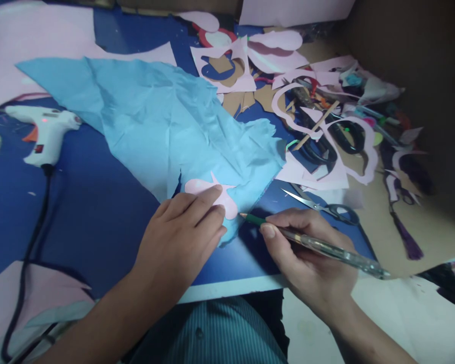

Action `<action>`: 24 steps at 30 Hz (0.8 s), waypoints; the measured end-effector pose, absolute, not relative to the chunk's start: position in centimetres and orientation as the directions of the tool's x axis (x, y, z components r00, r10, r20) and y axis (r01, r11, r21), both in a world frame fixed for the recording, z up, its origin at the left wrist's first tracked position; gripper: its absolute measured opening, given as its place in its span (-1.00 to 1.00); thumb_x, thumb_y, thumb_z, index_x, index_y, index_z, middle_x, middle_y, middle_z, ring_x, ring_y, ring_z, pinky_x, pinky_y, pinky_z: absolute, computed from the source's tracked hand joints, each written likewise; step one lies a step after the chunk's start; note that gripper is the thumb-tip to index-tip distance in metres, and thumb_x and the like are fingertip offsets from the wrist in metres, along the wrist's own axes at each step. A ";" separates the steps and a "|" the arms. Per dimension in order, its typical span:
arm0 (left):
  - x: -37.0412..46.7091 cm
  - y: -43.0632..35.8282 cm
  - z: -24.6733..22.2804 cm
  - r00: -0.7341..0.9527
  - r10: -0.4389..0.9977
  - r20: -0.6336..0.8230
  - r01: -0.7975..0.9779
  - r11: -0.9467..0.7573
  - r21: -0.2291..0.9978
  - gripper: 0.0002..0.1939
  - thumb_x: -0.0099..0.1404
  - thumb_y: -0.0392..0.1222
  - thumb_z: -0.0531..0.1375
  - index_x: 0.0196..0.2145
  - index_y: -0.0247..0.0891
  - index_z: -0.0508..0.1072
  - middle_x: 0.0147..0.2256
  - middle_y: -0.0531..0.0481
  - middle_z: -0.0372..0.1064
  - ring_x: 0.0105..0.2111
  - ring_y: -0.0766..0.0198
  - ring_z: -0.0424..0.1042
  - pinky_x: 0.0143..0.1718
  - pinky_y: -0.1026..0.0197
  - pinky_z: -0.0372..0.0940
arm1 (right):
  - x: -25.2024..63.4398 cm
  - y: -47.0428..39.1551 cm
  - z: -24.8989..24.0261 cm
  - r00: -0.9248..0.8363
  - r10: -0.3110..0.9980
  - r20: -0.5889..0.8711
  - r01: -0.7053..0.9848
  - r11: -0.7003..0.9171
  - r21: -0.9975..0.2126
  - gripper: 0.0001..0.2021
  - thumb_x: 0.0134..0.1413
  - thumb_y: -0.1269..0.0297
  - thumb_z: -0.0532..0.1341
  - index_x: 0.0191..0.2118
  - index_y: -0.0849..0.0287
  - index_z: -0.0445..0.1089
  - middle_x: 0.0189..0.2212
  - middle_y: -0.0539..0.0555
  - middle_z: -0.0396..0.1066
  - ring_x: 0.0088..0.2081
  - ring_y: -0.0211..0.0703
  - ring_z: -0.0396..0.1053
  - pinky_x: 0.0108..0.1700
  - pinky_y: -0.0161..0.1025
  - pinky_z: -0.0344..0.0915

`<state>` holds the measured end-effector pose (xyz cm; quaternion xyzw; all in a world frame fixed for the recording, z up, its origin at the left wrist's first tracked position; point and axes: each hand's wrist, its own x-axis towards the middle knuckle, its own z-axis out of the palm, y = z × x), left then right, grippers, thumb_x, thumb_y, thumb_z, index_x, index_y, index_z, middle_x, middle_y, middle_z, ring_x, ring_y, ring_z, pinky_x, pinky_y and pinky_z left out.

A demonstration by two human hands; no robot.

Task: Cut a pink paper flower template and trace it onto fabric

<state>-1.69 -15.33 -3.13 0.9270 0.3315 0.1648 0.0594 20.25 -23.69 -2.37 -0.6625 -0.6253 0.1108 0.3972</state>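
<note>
A wrinkled sheet of light blue material (pixel 155 111) lies across the blue tabletop. On its lower corner sits a small pink cut-out (pixel 229 203) with rounded lobes. The fingertips of my left hand (pixel 185 227) press down on the cut-out, fingers stretched out. My right hand (pixel 313 253) grips a pen (pixel 337 253) with a green front end between thumb and fingers. Its tip is at the cut-out's right edge; whether it touches is too small to tell.
A white glue gun (pixel 53 129) with a black cable lies at left. Open scissors (pixel 326 208) lie beyond my right hand. Pink paper scraps (pixel 288 60), pens and tools crowd the right back. The table's white edge (pixel 231 288) is near my lap.
</note>
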 end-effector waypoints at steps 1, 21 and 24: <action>-1.7 -15.3 -3.2 0.725 0.634 0.270 0.595 -0.773 0.218 -0.80 0.61 -0.24 0.19 0.01 -0.21 0.64 0.30 -0.03 0.53 0.00 -0.04 0.58 -0.02 -0.14 0.49 | 20.3 -23.7 -2.4 0.200 0.914 0.354 0.742 0.095 -0.664 -0.92 0.38 0.22 0.40 -0.21 0.03 0.55 -0.41 -0.08 0.65 -0.49 -0.23 0.57 -0.43 -0.29 0.43; -1.8 -15.2 -3.6 0.729 0.623 0.285 0.585 -0.782 0.213 -0.81 0.61 -0.23 0.18 0.00 -0.21 0.62 0.30 -0.05 0.53 0.02 -0.02 0.58 -0.02 -0.12 0.48 | 20.6 -23.1 -2.1 0.207 0.920 0.334 0.720 0.088 -0.688 -0.94 0.36 0.22 0.42 -0.18 0.02 0.56 -0.38 -0.11 0.65 -0.48 -0.28 0.54 -0.43 -0.34 0.41; -1.9 -15.3 -3.6 0.732 0.626 0.269 0.590 -0.780 0.211 -0.81 0.62 -0.22 0.18 -0.01 -0.20 0.62 0.31 -0.05 0.52 0.02 -0.02 0.58 -0.01 -0.11 0.47 | 20.6 -22.3 -1.7 0.177 0.932 0.317 0.713 0.101 -0.694 -0.95 0.36 0.27 0.41 -0.18 0.01 0.56 -0.40 -0.13 0.63 -0.50 -0.32 0.50 -0.42 -0.35 0.39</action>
